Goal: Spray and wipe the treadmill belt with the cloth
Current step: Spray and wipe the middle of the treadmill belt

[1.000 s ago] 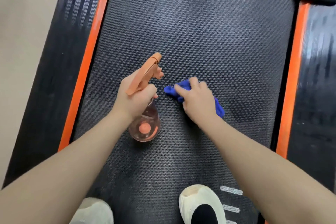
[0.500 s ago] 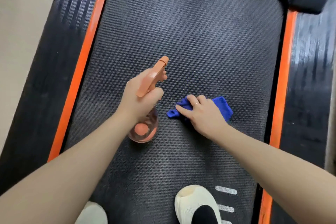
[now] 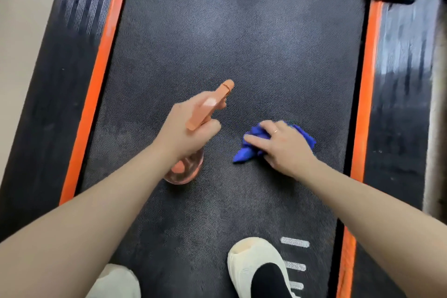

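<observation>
The dark textured treadmill belt [image 3: 242,43] fills the middle of the head view. My left hand [image 3: 186,130] grips an orange spray bottle [image 3: 210,104] by its neck, nozzle pointing up the belt; its clear round body [image 3: 186,169] shows below my wrist. A crumpled blue cloth [image 3: 249,147] lies on the belt right of the bottle. My right hand [image 3: 283,145] presses down on it with fingers spread over the top, covering most of it.
Orange strips [image 3: 96,80] and black side rails [image 3: 401,104] border the belt on both sides. My two feet in cream slippers [image 3: 254,266] stand at the belt's near end beside white stripe marks [image 3: 295,242]. Pale floor [image 3: 21,31] lies to the left.
My right hand has slid the blue cloth to the right and toward me across the belt. The left hand with the spray bottle has stayed nearly still.
</observation>
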### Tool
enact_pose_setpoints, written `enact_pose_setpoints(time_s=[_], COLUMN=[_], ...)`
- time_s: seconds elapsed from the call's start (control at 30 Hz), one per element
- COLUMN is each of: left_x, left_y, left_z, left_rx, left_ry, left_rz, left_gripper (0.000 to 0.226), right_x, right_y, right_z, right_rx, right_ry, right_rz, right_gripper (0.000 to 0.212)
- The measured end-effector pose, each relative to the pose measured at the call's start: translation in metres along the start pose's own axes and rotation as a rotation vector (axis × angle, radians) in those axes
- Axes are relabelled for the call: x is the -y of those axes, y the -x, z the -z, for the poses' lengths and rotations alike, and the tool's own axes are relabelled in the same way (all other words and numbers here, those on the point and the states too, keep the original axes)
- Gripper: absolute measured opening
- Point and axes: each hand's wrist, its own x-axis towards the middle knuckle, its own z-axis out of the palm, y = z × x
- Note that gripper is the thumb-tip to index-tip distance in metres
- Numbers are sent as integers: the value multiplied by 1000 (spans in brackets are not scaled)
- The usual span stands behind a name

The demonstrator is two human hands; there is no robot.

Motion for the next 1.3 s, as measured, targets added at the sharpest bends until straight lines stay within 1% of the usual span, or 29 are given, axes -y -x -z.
enact_pose_setpoints(time_s=[0.03,0.07,0.1,0.13,0.17,0.2,0.3,0.37,0.4,0.47,0.5,0.53,0.6,0.63,0.67,0.7,0.77,0.87,0.97,1.03,1.1,1.13,1.17,1.23,1.3], left_x=[-3,-7,-14,-21,-27,-31,-39,-44,-45,-48,-48,-49,-52,-53,-54,-58,-62,-68,-72,-73,-73,-71,-72,-71,-72], left_y=[-1,-3,-4,-4,-4,-5,-7,-9,-9,-9,-8,-7,-7,-8,-8,-10,-14,-25,-26,-23,-19,-16,-14,-8,-2], left_z=[-4,-5,-7,-10,-12,-13,-11,-13,-16,-22,-26,-30,-37,-40,-43,-45,-51,-61,-75,-81,-85,-88,-91,-99,-110], left_rx=[25,30,33,32,37,47,92,102,100,107,126,144,182,195,209,224,250,303,331,359,410,456,517,633,697], left_ry=[-17,-39,-99,-131,-140,-123,-56,-80,-94,-128,-144,-157,-182,-182,-172,-152,-123,-125,-173,-195,-233,-259,-288,-342,-370], left_rz=[1,-3,-15,-24,-13,13,107,128,128,109,102,89,73,71,70,74,81,92,83,46,32,44,62,103,121], left_gripper=[61,62,66,66,60,55,60,58,56,53,53,52,53,53,50,46,37,42,32,35,30,26,22,13,11], right_x=[-10,-20,-39,-55,-66,-68,-40,-24,-20,-35,-49,-65,-94,-102,-101,-95,-69,-42,-66,-80,-81,-76,-70,-65,-70], right_y=[2,0,0,0,-1,0,21,43,51,53,48,42,30,30,32,37,56,81,70,53,37,34,35,46,62], right_z=[2,13,18,24,27,26,15,4,0,1,6,12,28,31,31,29,18,6,9,16,18,17,19,26,32], right_rx=[-56,-49,-88,-74,-86,-59,-83,-67,-49,-61,-79,-95,-52,-20,-9,-10,-18,-17,-96,-139,-72,-29,-8,-15,32], right_ry=[23,25,73,107,102,102,7,-33,-15,58,110,169,238,234,220,212,182,191,301,344,262,220,194,132,-40], right_rz=[-122,-317,-468,-597,-646,-675,-573,-463,-383,-233,-243,-329,-602,-702,-743,-738,-667,-616,-561,-653,-783,-813,-807,-700,-646], right_gripper=[51,51,50,51,52,53,58,62,63,53,50,51,56,56,55,56,63,65,61,57,55,56,56,55,51])
